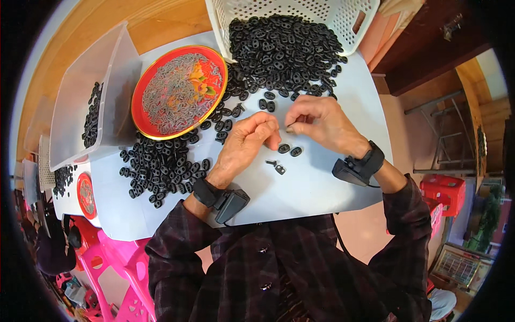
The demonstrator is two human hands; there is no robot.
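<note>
Over the middle of the white table [332, 198], my left hand [247, 138] is closed with its fingers curled inward. What it holds, if anything, is hidden. Just right of it, my right hand [326, 124] pinches thumb against forefinger, with a small dark thing between the tips that is too small to name. Two black oval two-holed pieces [289, 150] lie below and between the hands. Nearer to me sits a small loose black part with a stem [276, 167]. Two more pairs of black ovals [266, 104] rest just beyond my left fingers.
A white perforated basket [358, 24] lies at the back, black two-holed pieces [284, 51] spilling from it. Left stand a red plate [138, 102] of small grey metal bits and a clear plastic bin [115, 80]. Another black heap [166, 166] lies before the plate. Pink chair [115, 257] lower left.
</note>
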